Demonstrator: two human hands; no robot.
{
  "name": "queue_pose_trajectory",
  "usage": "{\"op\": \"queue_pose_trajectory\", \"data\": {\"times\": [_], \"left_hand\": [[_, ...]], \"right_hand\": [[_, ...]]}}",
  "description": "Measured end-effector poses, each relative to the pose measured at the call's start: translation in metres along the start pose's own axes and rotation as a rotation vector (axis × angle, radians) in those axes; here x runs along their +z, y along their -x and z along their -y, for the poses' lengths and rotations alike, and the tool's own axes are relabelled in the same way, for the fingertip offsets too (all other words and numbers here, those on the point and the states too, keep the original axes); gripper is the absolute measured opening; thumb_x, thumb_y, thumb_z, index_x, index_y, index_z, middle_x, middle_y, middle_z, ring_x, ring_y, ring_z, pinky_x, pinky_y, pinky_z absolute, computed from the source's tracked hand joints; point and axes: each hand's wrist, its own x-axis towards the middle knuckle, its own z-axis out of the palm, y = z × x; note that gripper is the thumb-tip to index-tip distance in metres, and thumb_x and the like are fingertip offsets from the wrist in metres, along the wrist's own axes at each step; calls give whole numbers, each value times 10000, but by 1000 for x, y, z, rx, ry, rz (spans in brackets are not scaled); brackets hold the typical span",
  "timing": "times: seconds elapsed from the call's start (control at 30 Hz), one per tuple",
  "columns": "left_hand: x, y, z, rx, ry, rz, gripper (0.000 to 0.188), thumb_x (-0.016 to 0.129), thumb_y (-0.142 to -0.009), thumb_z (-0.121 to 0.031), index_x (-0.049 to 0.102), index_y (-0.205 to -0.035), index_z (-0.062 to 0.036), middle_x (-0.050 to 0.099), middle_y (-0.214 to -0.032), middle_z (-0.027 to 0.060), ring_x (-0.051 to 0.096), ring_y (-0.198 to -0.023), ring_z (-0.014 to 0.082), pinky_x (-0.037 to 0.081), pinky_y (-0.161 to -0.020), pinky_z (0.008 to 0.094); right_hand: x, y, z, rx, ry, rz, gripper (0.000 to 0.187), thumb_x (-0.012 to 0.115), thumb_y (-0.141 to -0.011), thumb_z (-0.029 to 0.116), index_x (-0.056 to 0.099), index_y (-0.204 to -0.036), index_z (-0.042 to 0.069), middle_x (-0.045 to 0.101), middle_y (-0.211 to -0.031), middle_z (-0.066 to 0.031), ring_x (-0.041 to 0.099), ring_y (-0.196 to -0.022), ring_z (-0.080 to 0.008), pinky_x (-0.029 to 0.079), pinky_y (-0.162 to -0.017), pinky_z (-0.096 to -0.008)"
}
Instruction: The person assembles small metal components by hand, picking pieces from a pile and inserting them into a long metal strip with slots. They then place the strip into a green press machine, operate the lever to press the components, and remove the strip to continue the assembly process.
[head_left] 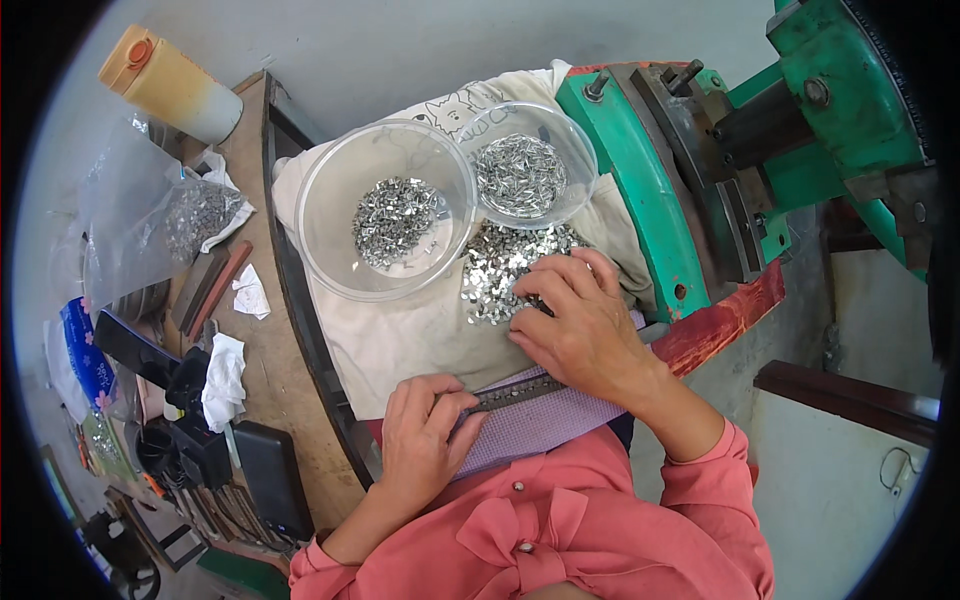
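My left hand point(422, 430) grips the left end of a narrow dark metal strip point(522, 391) between thumb and fingers. Small bits or holes run in a row along the strip, which lies over a purple checked cloth point(540, 430) at my lap. My right hand point(575, 318) is at the near right edge of a loose pile of small shiny metal pieces point(492, 278). Its fingers are curled and its fingertips reach the pieces; whatever they pinch is hidden. Behind the pile stand a clear round tub point(318, 262) of small metal parts and a clear bowl point(583, 195) of thin metal pins.
A green press point(640, 200) with dark steel tooling stands at the right. On the wooden table point(285, 400) at the left are a yellowish plastic jug point(180, 85), a plastic bag of grey parts point(195, 215), a reddish bar point(222, 285), crumpled tissues point(224, 380) and a black case point(272, 480).
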Motion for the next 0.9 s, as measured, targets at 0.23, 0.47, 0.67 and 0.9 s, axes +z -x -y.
{"op": "queue_pose_trajectory", "data": {"times": [0.23, 0.47, 0.67, 0.9], "left_hand": [[2, -2, -1, 13, 15, -13, 285, 826, -713, -82, 670, -951, -73, 639, -1017, 61, 601, -928, 283, 457, -792, 397], [6, -7, -4, 111, -75, -27, 241, 798, -716, -43, 670, -916, -83, 646, -968, 42, 606, -893, 259, 451, -760, 384], [9, -10, -6, 108, -63, -38, 301, 796, -676, 21, 640, -913, -79, 651, -934, 56, 613, -848, 266, 453, -738, 379], [9, -9, -3, 118, -54, -23, 222, 772, -743, -34, 651, -925, -77, 646, -957, 37, 610, -870, 248, 457, -744, 377]], "right_hand": [[1, 4, 1, 11, -23, -2, 151, 749, -777, 136, 647, -881, 97, 600, -1115, -45, 550, -1161, -256, 351, -1076, -523], [-1, 9, 2, 21, -13, 10, 157, 749, -786, 140, 654, -902, 94, 606, -1144, -45, 546, -1177, -258, 334, -1084, -530], [0, 13, 0, 49, -79, -43, 139, 761, -778, 135, 664, -875, 115, 618, -1148, -22, 550, -1170, -257, 328, -1079, -515], [-28, 42, -1, 138, -247, -24, 129, 793, -749, 129, 711, -847, 122, 641, -1150, -13, 545, -1177, -261, 328, -1074, -506]]}}
